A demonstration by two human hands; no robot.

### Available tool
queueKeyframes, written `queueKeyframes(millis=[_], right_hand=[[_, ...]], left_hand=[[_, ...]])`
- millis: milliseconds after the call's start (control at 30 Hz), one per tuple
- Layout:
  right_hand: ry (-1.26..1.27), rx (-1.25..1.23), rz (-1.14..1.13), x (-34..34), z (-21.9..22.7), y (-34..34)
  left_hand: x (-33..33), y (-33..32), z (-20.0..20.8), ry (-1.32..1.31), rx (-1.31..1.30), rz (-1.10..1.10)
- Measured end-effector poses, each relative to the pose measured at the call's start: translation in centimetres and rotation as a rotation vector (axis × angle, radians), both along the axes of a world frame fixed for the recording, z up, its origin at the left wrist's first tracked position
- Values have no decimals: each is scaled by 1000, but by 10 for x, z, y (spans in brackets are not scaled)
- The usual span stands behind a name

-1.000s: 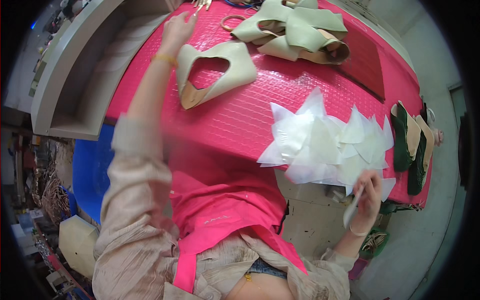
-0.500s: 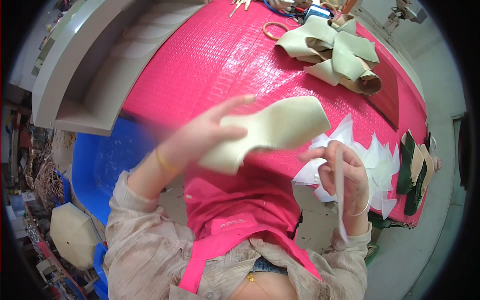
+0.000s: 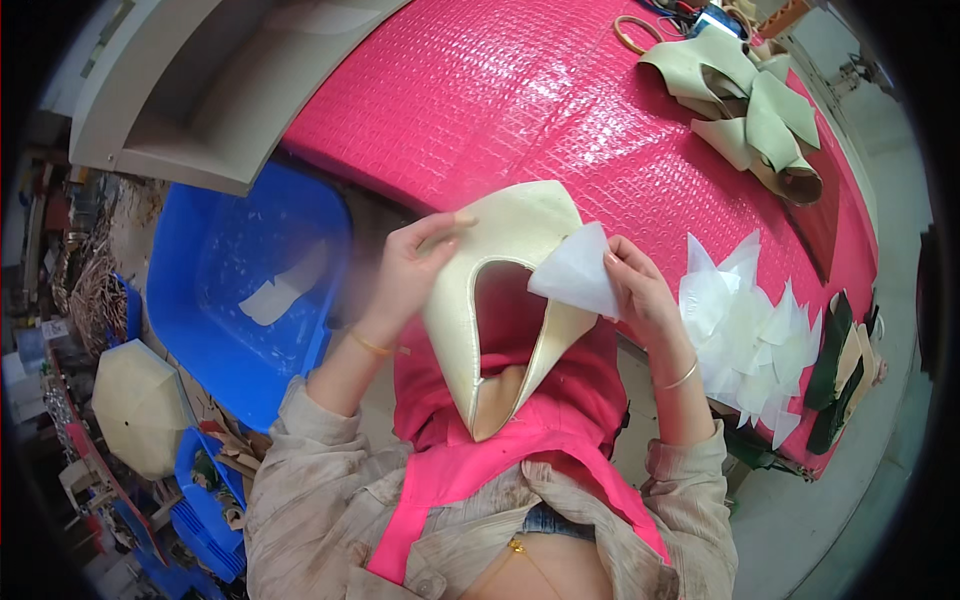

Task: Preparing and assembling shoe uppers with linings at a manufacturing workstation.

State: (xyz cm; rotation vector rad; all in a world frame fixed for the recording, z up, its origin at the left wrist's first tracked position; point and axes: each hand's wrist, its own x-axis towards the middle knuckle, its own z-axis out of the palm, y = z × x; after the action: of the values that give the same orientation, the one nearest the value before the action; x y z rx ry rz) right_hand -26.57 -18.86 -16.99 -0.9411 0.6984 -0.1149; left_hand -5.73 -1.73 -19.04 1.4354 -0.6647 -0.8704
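Observation:
A cream shoe upper (image 3: 500, 215) hangs open in front of my apron, its wide end away from me and its closed heel end pointing down toward me. My left hand (image 3: 415, 265) grips its left edge between thumb and fingers. Pinched in my right hand (image 3: 640, 290) is a white translucent piece of sheet (image 3: 580, 272). The piece overlaps the upper's right side near the top of the opening; whether it touches the leather I cannot tell. A pile of similar white sheet pieces (image 3: 745, 330) lies on the pink table beyond my right hand.
Several pale green uppers (image 3: 745, 100) lie heaped on the pink table (image 3: 420, 110) at the far right, near a tape roll (image 3: 637, 35). Dark green pieces (image 3: 835, 370) lie at its right edge. A blue bin (image 3: 200, 260) with a white scrap (image 3: 285, 285) stands left, below a grey shelf (image 3: 180, 165).
The upper has turned and opened out, its opening now facing up. My right hand has brought the white piece left onto the upper's side. A white scrap now shows in the blue bin.

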Motion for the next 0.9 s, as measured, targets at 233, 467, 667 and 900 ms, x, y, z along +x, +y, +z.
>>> queueKeyframes(millis=[233, 467, 667, 900], right_hand=[[-54, -132, -227, 6, -12, 30], [166, -512, -195, 53, 10, 26], [248, -680, -378, 62, -15, 29], [366, -693, -408, 72, -8, 28]], left_hand=[[-21, -16, 26, -1345, -26, -87], [-2, -46, 10, -673, -156, -274], [32, -65, 11, -252, 298, -389], [33, -76, 31, -94, 416, -362]])
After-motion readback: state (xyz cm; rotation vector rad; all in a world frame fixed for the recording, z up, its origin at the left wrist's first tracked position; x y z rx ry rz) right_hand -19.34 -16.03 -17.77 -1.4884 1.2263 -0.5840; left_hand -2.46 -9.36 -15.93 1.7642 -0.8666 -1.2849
